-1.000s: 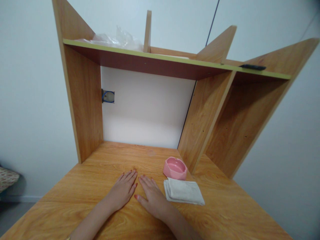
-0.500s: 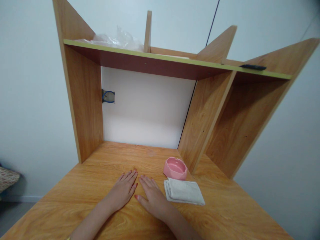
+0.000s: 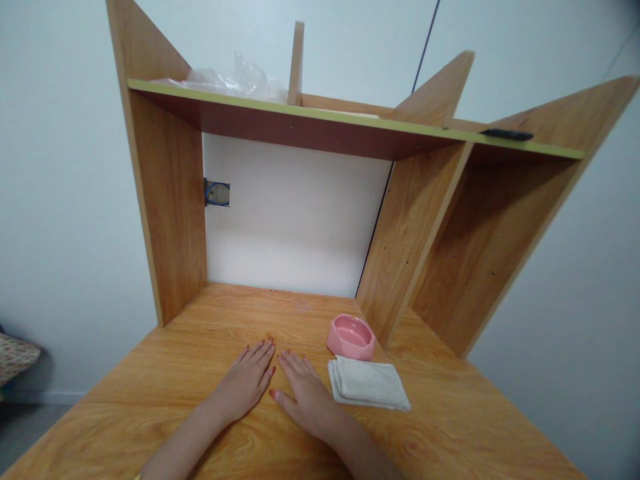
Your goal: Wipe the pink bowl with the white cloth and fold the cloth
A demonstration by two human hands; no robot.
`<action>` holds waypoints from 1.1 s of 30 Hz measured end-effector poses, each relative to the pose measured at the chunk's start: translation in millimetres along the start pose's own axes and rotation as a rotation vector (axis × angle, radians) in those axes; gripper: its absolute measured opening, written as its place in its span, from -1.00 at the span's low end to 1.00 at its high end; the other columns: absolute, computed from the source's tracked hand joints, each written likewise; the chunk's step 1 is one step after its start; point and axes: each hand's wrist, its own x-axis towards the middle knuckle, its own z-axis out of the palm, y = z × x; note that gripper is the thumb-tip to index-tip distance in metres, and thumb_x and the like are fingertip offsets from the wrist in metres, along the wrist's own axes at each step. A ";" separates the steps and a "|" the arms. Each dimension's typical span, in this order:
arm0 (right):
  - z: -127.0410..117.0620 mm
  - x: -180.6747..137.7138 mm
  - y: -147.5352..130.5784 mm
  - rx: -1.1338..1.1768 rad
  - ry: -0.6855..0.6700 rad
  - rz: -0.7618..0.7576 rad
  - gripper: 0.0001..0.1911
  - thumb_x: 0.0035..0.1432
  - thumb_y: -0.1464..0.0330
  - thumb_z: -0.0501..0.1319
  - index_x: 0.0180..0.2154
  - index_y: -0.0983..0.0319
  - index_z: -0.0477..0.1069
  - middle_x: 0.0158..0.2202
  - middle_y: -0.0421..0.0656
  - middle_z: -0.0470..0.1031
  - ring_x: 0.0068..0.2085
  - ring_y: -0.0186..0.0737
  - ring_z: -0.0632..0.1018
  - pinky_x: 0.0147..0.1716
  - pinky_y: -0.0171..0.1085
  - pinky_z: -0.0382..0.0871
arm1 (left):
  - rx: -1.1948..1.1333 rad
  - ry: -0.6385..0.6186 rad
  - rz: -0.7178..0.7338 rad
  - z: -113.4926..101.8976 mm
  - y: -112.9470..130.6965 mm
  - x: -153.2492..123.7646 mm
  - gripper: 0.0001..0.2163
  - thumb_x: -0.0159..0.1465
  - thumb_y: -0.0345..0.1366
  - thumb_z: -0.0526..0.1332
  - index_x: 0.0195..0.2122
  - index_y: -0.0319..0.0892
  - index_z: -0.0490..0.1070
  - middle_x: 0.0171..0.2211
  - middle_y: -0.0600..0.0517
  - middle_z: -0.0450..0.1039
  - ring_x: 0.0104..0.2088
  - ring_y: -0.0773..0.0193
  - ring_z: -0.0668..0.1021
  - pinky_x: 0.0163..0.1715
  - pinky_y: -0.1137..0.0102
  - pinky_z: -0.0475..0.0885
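Folded cloth (image 3: 369,391) just beside right hand (image 3: 306,400), pink bowl (image 3: 351,337) behind

A plain room, most likely a study corner in a home. A light wooden counter (image 3: 200,373) with a built-in hutch stands against bare, pale walls. The hutch's upper shelf (image 3: 300,117), edged in yellow-green, carries a crumpled clear plastic bag (image 3: 235,79) and a small dark object (image 3: 505,135). An uncovered wall socket box (image 3: 217,193) shows behind the hutch. A pink bowl (image 3: 351,337) and a folded white cloth (image 3: 367,383) lie on the counter. Patterned fabric (image 3: 15,357), perhaps bedding, shows low at the far left.
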 end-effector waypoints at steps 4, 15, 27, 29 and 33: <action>0.4 0.3 0.5 -0.002 -0.001 0.000 -0.37 0.16 0.20 -0.04 0.18 0.40 -0.02 0.22 0.02 -0.02 0.23 -0.14 -0.02 0.18 -0.10 -0.22 | -0.005 -0.003 0.000 -1.3 0.9 1.0 -0.51 0.29 -0.16 -0.21 0.18 -0.28 0.03 0.21 -0.08 -0.05 0.20 0.20 0.07 0.15 0.22 0.00; 0.6 0.6 0.6 -0.006 0.008 -0.006 -0.36 0.15 0.21 -0.04 0.18 0.42 -0.01 0.22 0.03 -0.01 0.23 -0.12 -0.01 0.18 -0.09 -0.21 | -0.004 -0.008 0.004 -2.9 2.1 -0.3 -0.51 0.29 -0.17 -0.21 0.18 -0.31 0.04 0.21 -0.09 -0.05 0.20 0.21 0.06 0.15 0.21 -0.01; 1.9 1.3 2.3 -0.001 0.006 -0.003 -0.36 0.14 0.19 -0.04 0.18 0.40 -0.01 0.22 0.01 -0.02 0.23 -0.13 0.00 0.18 -0.09 -0.21 | -0.010 0.007 0.009 -0.1 0.1 0.0 -0.51 0.28 -0.15 -0.21 0.18 -0.27 0.05 0.21 -0.08 -0.03 0.20 0.22 0.07 0.15 0.23 0.00; 2.1 1.5 2.6 -0.007 0.005 -0.004 -0.36 0.14 0.20 -0.03 0.18 0.40 -0.01 0.22 0.00 -0.03 0.23 -0.13 0.00 0.18 -0.09 -0.22 | -0.014 0.010 0.006 0.0 0.2 -0.3 -0.51 0.28 -0.15 -0.21 0.18 -0.28 0.05 0.21 -0.09 -0.03 0.20 0.20 0.07 0.15 0.22 0.00; 1.2 0.5 1.0 -0.006 0.019 -0.009 -0.37 0.14 0.21 -0.03 0.18 0.38 -0.02 0.22 0.00 -0.02 0.23 -0.15 0.00 0.18 -0.09 -0.20 | -0.017 0.042 0.015 2.6 -1.9 0.0 -0.51 0.29 -0.14 -0.21 0.18 -0.24 0.06 0.20 -0.08 -0.02 0.19 0.20 0.09 0.14 0.21 0.02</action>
